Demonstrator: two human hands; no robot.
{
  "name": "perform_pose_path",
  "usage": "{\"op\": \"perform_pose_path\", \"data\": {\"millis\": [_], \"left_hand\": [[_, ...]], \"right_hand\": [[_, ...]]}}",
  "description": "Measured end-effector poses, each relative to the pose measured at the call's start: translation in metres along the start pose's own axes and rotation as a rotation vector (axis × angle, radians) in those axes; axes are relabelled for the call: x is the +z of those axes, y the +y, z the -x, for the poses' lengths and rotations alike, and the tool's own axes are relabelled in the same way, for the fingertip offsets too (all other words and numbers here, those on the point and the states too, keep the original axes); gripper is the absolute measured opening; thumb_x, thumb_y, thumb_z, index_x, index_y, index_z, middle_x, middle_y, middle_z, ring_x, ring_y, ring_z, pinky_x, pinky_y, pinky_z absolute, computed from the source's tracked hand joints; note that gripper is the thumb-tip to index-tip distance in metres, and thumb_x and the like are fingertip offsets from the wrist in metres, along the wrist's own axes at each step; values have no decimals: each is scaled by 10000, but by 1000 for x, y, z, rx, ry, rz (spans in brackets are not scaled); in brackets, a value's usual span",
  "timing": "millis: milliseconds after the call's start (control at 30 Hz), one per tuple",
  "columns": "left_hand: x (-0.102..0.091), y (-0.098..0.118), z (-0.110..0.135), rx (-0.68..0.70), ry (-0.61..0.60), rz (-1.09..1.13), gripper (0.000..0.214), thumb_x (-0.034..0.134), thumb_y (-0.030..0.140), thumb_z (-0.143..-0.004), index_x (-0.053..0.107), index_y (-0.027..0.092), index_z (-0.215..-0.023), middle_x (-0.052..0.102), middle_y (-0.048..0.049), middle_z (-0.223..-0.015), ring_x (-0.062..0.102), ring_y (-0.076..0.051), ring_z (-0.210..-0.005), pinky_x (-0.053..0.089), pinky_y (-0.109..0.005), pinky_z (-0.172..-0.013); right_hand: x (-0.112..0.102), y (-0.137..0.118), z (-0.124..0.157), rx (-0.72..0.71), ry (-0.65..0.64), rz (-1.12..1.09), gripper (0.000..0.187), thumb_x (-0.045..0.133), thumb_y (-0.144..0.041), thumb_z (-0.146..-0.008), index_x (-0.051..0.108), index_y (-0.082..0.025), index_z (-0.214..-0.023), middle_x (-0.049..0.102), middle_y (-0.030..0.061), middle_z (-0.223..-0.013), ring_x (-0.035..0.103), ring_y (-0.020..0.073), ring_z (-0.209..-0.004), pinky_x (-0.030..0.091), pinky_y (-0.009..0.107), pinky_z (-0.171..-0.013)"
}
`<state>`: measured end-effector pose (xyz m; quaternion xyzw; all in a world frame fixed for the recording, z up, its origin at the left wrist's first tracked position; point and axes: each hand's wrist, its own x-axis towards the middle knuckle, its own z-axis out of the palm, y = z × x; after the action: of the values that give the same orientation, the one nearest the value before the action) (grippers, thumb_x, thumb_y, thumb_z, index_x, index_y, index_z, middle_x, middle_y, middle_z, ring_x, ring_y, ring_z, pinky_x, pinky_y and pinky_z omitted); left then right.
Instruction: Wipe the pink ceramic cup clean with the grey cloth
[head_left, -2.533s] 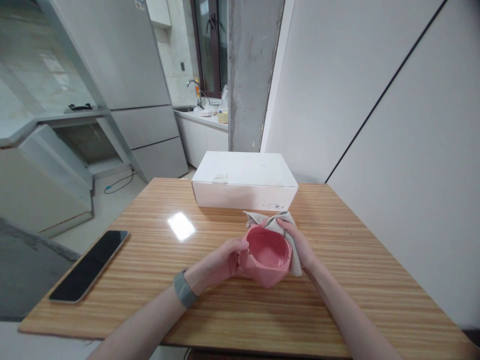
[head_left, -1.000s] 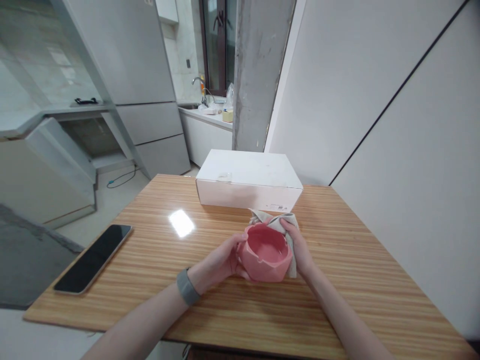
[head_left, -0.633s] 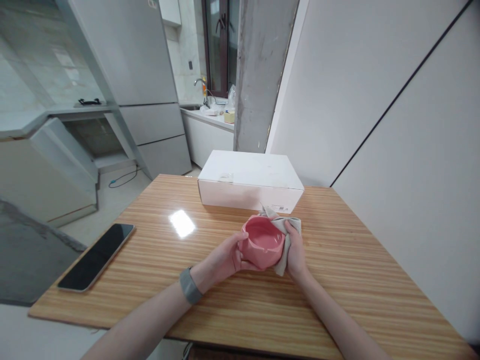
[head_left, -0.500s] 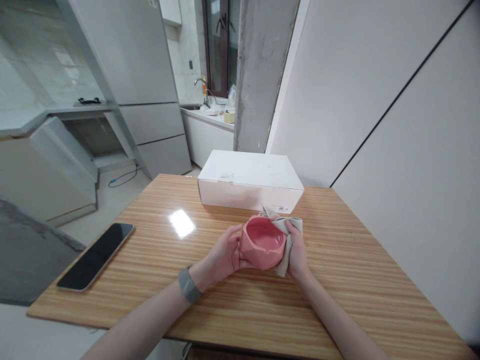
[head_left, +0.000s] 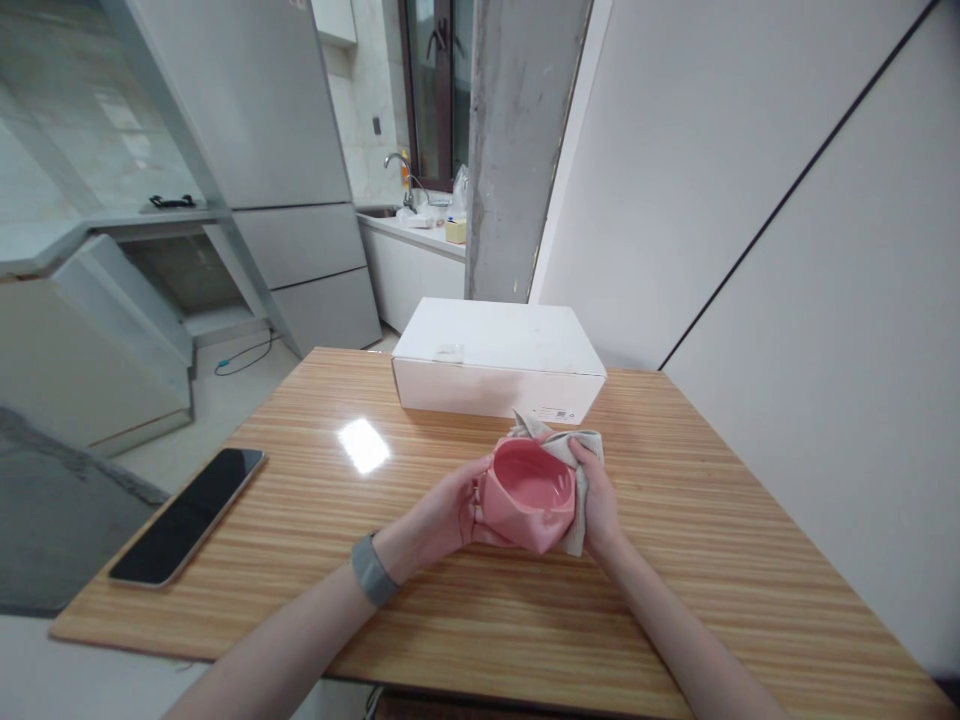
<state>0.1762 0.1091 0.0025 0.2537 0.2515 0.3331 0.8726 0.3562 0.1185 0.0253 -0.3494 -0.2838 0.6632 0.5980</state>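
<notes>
The person's left hand (head_left: 442,510) was closed around the left side of a pink bowl (head_left: 529,495), and its fingers were bent narrow against the outer wall. A grey band (head_left: 373,572) was on that wrist. The right hand (head_left: 600,500) held the right side of the bowl through a grey cloth (head_left: 579,535), so its fingers were also closed narrow, with the cloth between them and the bowl. One part of the cloth came up behind the rim and another part hung down beside the right hand.

The bowl was between the two hands, in front of the person and tilted a little, with its open side up. It was over a striped wooden table (head_left: 675,600), but I could not tell if its bottom touched the table. The rim had small notches.

To the left on the table lay a black phone (head_left: 186,517), well apart from the hands. Just behind the bowl stood a closed white box (head_left: 495,360).

Farther away were a concrete pillar (head_left: 517,150) and a white counter (head_left: 412,240) with a metal faucet (head_left: 400,170) and a small yellow box (head_left: 455,232). Behind the counter was a dark window (head_left: 439,90).
</notes>
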Motion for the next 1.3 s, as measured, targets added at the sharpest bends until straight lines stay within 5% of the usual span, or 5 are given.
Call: {"op": "perform_pose_path", "data": {"millis": [1300], "left_hand": [[-3,-3,2,4,-17,12,375,537,440,-927,657,138,-1115,669,-76,-801,658,-209,-777,604,-353,-661]], "right_hand": [[2,-1,2,42,-32,-27,263,666,-459,-731,727,-214,-803,787,50,-877,697,319,-1010,511,430,-963]]}}
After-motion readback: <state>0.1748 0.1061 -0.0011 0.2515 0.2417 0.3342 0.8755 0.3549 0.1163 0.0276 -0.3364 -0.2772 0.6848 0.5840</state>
